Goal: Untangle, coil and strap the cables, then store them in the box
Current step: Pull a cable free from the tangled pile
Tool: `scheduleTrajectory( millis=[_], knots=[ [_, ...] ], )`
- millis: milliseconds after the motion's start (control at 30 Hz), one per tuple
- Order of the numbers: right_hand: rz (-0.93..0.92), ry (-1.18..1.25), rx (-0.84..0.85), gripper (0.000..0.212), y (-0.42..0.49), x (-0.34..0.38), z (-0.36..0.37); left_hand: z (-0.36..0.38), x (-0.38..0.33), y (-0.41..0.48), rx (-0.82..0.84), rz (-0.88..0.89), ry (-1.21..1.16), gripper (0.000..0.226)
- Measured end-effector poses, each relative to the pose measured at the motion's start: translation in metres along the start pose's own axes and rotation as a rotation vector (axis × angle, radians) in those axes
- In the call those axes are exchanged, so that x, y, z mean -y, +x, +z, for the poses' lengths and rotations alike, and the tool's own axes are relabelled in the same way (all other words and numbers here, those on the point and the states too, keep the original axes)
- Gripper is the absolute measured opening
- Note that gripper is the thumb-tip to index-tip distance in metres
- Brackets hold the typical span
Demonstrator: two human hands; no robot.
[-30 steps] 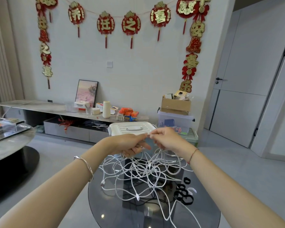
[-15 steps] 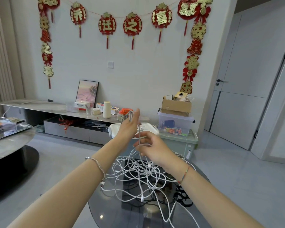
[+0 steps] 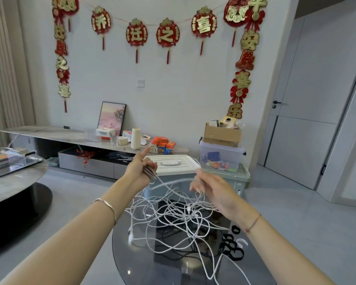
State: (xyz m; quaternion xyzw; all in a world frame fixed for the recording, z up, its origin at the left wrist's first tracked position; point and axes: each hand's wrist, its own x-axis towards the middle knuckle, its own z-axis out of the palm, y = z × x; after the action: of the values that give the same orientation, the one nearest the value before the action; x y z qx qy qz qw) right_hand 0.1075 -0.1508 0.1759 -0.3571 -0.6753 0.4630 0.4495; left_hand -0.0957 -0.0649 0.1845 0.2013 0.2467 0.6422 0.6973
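Cables [image 3: 188, 209] link left hand [image 3: 139, 171] (gripping loops) and right hand [image 3: 214, 190].

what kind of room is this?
Probably a home living room: a low media console along the wall, red festive wall decorations above it, and a round glass table holding tangled white cables.

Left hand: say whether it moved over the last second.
Yes. The left hand, gripping white cable loops, rose and shifted left: from below the front edge of the white plastic box lid to level with its left end.
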Motion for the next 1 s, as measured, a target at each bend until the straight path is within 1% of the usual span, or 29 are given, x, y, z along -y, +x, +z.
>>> scheduleTrajectory(
  millis=[67,133,167,200,233,267,333,367,467,500,533,567,633,700,733,800,933,1000],
  knots=[
    [0.071,-0.404,0.042,0.047,-0.003,-0.004,-0.005,-0.002,-0.001,0.001,0.035,-0.016,-0.069,0.034],
    [0.054,-0.796,0.034,0.034,-0.003,-0.011,-0.008,0.004,-0.001,-0.002,0.11,-0.037,-0.115,0.036],
    [0.033,-0.914,0.026,0.025,-0.003,-0.013,-0.008,0.008,0.0,-0.005,0.154,-0.05,-0.128,0.036],
    [0.015,-0.97,0.014,0.019,-0.002,-0.016,-0.007,0.012,0.002,-0.008,0.198,-0.064,-0.132,0.036],
    [0.01,-0.966,-0.001,0.023,-0.002,-0.018,-0.004,0.016,0.004,-0.011,0.24,-0.074,-0.125,0.037],
    [0.022,-0.908,-0.014,0.031,-0.001,-0.02,-0.001,0.02,0.007,-0.014,0.276,-0.079,-0.111,0.038],
    [0.069,-0.73,-0.041,0.046,0.003,-0.02,0.008,0.027,0.012,-0.02,0.338,-0.097,-0.079,0.039],
    [0.094,-0.631,-0.05,0.046,0.006,-0.019,0.013,0.029,0.015,-0.022,0.367,-0.111,-0.066,0.039],
    [0.175,-0.237,-0.042,0.019,0.011,-0.017,0.017,0.032,0.017,-0.027,0.433,-0.129,-0.059,0.04],
    [0.202,-0.114,-0.008,0.019,0.011,-0.016,0.017,0.032,0.015,-0.027,0.446,-0.129,-0.07,0.04],
    [0.223,-0.022,0.031,0.022,0.01,-0.014,0.016,0.031,0.013,-0.028,0.457,-0.128,-0.085,0.04],
    [0.235,0.031,0.066,0.025,0.008,-0.013,0.016,0.03,0.011,-0.027,0.467,-0.127,-0.098,0.04],
    [0.228,0.071,0.125,0.028,0.006,-0.012,0.018,0.03,0.009,-0.027,0.48,-0.131,-0.103,0.041],
    [0.24,0.142,0.187,0.022,0.006,-0.012,0.02,0.032,0.009,-0.027,0.481,-0.135,-0.091,0.042],
    [0.259,0.208,0.205,0.019,0.006,-0.01,0.021,0.033,0.009,-0.026,0.479,-0.133,-0.084,0.042],
    [0.28,0.283,0.207,0.02,0.007,-0.008,0.017,0.033,0.005,-0.025,0.476,-0.129,-0.07,0.043],
    [0.278,0.137,0.101,0.023,0.008,-0.003,-0.007,0.026,-0.008,-0.021,0.479,-0.132,0.012,0.041],
    [0.297,0.024,0.048,0.025,0.01,0.001,-0.022,0.022,-0.013,-0.02,0.464,-0.124,0.164,0.041]
  ],
)
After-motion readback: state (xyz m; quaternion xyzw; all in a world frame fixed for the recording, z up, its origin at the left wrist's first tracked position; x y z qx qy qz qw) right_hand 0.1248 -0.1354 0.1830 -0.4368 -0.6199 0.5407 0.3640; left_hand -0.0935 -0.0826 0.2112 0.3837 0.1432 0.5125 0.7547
